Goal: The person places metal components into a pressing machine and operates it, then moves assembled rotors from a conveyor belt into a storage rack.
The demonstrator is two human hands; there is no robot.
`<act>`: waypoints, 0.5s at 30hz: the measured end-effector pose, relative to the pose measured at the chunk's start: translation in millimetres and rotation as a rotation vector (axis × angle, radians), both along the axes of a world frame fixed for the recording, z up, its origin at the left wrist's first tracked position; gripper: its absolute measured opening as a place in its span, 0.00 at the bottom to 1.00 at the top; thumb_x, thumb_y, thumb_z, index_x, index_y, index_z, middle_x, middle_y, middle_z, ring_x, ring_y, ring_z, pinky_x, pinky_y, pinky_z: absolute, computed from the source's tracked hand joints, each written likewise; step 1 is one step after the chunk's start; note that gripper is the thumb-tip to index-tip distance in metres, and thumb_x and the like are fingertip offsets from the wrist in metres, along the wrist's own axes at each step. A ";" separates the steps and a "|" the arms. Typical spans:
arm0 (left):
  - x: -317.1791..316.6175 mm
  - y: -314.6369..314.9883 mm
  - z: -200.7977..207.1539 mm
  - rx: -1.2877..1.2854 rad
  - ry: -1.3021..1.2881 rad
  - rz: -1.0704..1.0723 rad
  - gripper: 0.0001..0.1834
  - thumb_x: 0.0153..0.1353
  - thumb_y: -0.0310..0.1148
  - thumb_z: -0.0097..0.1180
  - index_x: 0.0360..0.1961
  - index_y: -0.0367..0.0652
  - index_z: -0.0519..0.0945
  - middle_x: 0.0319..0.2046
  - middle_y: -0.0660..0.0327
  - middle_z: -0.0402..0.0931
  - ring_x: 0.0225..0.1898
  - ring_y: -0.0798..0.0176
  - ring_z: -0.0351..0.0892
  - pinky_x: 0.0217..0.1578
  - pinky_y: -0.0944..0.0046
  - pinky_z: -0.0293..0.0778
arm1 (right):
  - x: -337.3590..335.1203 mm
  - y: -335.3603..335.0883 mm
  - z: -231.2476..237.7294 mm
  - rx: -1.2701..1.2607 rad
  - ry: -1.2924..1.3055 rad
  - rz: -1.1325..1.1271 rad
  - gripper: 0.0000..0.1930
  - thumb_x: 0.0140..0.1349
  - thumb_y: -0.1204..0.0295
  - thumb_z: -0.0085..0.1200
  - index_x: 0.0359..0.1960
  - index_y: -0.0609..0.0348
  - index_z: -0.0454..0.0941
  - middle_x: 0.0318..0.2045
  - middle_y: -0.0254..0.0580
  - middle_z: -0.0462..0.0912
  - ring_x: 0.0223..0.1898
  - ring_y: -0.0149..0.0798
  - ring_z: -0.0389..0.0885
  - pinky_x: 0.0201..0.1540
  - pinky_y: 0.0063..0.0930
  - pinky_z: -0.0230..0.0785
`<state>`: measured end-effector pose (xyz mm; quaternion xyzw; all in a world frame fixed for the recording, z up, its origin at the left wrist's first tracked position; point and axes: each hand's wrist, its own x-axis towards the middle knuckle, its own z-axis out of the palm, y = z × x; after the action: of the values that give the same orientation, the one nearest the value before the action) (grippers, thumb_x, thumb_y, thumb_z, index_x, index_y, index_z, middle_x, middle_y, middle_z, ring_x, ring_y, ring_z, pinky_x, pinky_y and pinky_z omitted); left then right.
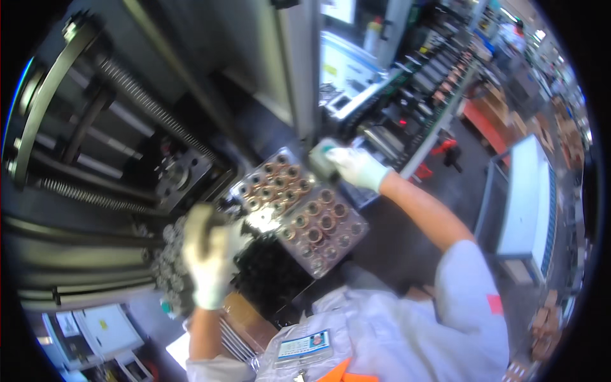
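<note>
My right hand, in a white glove, reaches forward to a grey box with a green button. Its outstretched fingers rest on the box by the button. Motion smears my left hand, also gloved and raised in front of the machine. A dark and beige shape shows at its fingertips; whether that is a held part or the glove itself is unclear. Between the hands lie two clear plastic trays: the far tray and the near tray. Both carry several copper-coloured ringed parts.
On the left stands a machine with rods and long springs. Grey metal parts are heaped beside my left hand. Black pieces lie before my body. A conveyor line runs off to the far right, where another person stands.
</note>
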<state>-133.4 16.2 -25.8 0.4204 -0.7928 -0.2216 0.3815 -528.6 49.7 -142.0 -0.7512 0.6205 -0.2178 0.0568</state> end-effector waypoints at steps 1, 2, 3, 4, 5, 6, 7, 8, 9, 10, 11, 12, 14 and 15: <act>-12.0 22.3 -16.2 0.259 0.080 -0.030 0.17 0.63 0.29 0.59 0.52 0.36 0.81 0.41 0.56 0.83 0.39 0.64 0.81 0.46 0.62 0.77 | 0.6 0.2 -1.6 -0.201 0.140 0.137 0.13 0.61 0.77 0.48 0.45 0.57 0.81 0.42 0.54 0.84 0.43 0.55 0.84 0.47 0.45 0.76; -19.1 45.3 -18.9 0.488 -0.045 0.003 0.16 0.62 0.29 0.61 0.50 0.36 0.82 0.38 0.56 0.85 0.36 0.64 0.82 0.42 0.64 0.78 | 10.8 -10.7 5.6 -0.017 0.072 0.061 0.13 0.60 0.76 0.48 0.44 0.57 0.82 0.41 0.52 0.84 0.44 0.54 0.84 0.47 0.45 0.75; -30.1 57.7 -29.5 0.472 -0.021 -0.146 0.16 0.63 0.31 0.62 0.49 0.35 0.83 0.38 0.55 0.86 0.37 0.65 0.84 0.41 0.65 0.79 | 13.0 -12.9 12.7 -0.132 0.041 -0.001 0.12 0.60 0.76 0.48 0.42 0.57 0.82 0.40 0.50 0.84 0.43 0.53 0.83 0.47 0.44 0.75; -41.1 70.7 -43.7 0.506 0.025 -0.250 0.17 0.64 0.32 0.62 0.52 0.35 0.82 0.41 0.53 0.87 0.38 0.67 0.84 0.41 0.66 0.79 | 9.0 -8.1 13.9 -0.170 0.082 0.029 0.13 0.60 0.77 0.47 0.42 0.57 0.82 0.41 0.49 0.83 0.44 0.52 0.83 0.47 0.44 0.74; -53.7 82.0 -44.2 0.671 0.069 -0.335 0.18 0.65 0.33 0.60 0.54 0.36 0.81 0.41 0.52 0.86 0.38 0.67 0.85 0.41 0.67 0.79 | 6.2 -6.5 14.9 -0.083 0.107 0.084 0.13 0.60 0.77 0.47 0.43 0.56 0.82 0.42 0.49 0.83 0.44 0.52 0.83 0.48 0.45 0.74; -62.9 93.9 -39.8 0.692 0.084 -0.387 0.19 0.67 0.34 0.58 0.57 0.36 0.79 0.41 0.52 0.87 0.37 0.68 0.85 0.40 0.67 0.79 | 10.5 -9.0 16.0 -0.002 0.133 0.139 0.14 0.60 0.77 0.47 0.44 0.56 0.82 0.42 0.49 0.83 0.45 0.52 0.82 0.49 0.45 0.74; -75.0 102.4 -47.2 0.582 0.065 -0.457 0.20 0.69 0.35 0.57 0.58 0.36 0.78 0.44 0.52 0.86 0.41 0.65 0.85 0.44 0.66 0.79 | 10.5 -11.2 15.4 -0.021 0.128 0.165 0.14 0.60 0.77 0.47 0.44 0.56 0.82 0.42 0.49 0.83 0.45 0.52 0.82 0.49 0.45 0.74; -85.0 112.0 -52.0 0.491 0.032 -0.501 0.21 0.69 0.37 0.58 0.59 0.36 0.77 0.48 0.51 0.84 0.47 0.62 0.85 0.49 0.63 0.78 | 9.6 -12.8 13.0 0.003 0.184 0.189 0.14 0.59 0.77 0.47 0.44 0.56 0.82 0.43 0.49 0.83 0.45 0.52 0.82 0.49 0.45 0.74; -101.0 123.8 -52.0 0.549 0.029 -0.512 0.22 0.69 0.38 0.58 0.59 0.36 0.77 0.49 0.50 0.84 0.49 0.60 0.84 0.51 0.61 0.77 | 3.9 -11.6 14.8 0.029 0.246 0.202 0.14 0.59 0.76 0.48 0.44 0.55 0.82 0.43 0.49 0.83 0.45 0.51 0.83 0.50 0.45 0.74; -118.2 134.5 -51.1 0.608 0.026 -0.528 0.23 0.68 0.39 0.59 0.59 0.37 0.77 0.50 0.49 0.83 0.52 0.58 0.83 0.53 0.60 0.76 | -1.6 -10.7 16.0 0.013 0.154 0.220 0.14 0.58 0.76 0.49 0.44 0.55 0.82 0.45 0.50 0.83 0.46 0.51 0.83 0.50 0.45 0.74; -135.8 140.6 -54.5 0.599 0.026 -0.564 0.23 0.69 0.42 0.58 0.59 0.38 0.77 0.47 0.49 0.83 0.50 0.53 0.84 0.52 0.57 0.77 | -10.7 -8.4 18.0 0.030 0.105 0.207 0.16 0.58 0.76 0.48 0.46 0.54 0.82 0.46 0.50 0.84 0.47 0.51 0.83 0.50 0.45 0.75; -151.5 148.4 -56.4 0.585 0.023 -0.556 0.23 0.69 0.42 0.58 0.59 0.38 0.77 0.47 0.49 0.83 0.50 0.53 0.84 0.52 0.57 0.77 | -12.3 -5.2 26.8 0.051 0.053 0.200 0.17 0.57 0.76 0.48 0.48 0.54 0.82 0.47 0.50 0.84 0.47 0.51 0.83 0.51 0.45 0.75; -189.8 170.8 -57.9 0.458 -0.209 -0.588 0.24 0.69 0.44 0.56 0.60 0.40 0.76 0.46 0.49 0.83 0.48 0.49 0.84 0.51 0.55 0.77 | -17.3 35.9 54.2 -0.214 -0.103 0.250 0.19 0.60 0.76 0.49 0.52 0.55 0.81 0.46 0.52 0.84 0.48 0.54 0.82 0.52 0.45 0.75; -211.3 181.0 -69.8 0.436 -0.215 -0.623 0.24 0.69 0.45 0.56 0.60 0.42 0.76 0.45 0.48 0.82 0.48 0.48 0.83 0.50 0.54 0.77 | -29.4 67.3 59.7 -0.328 -0.289 0.238 0.17 0.60 0.77 0.53 0.52 0.56 0.81 0.46 0.52 0.84 0.48 0.54 0.82 0.53 0.44 0.75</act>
<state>-344.7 197.2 -95.6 0.2519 -0.8522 -0.4446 0.1124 -558.1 117.0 -82.3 -0.7792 0.4695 -0.4126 0.0473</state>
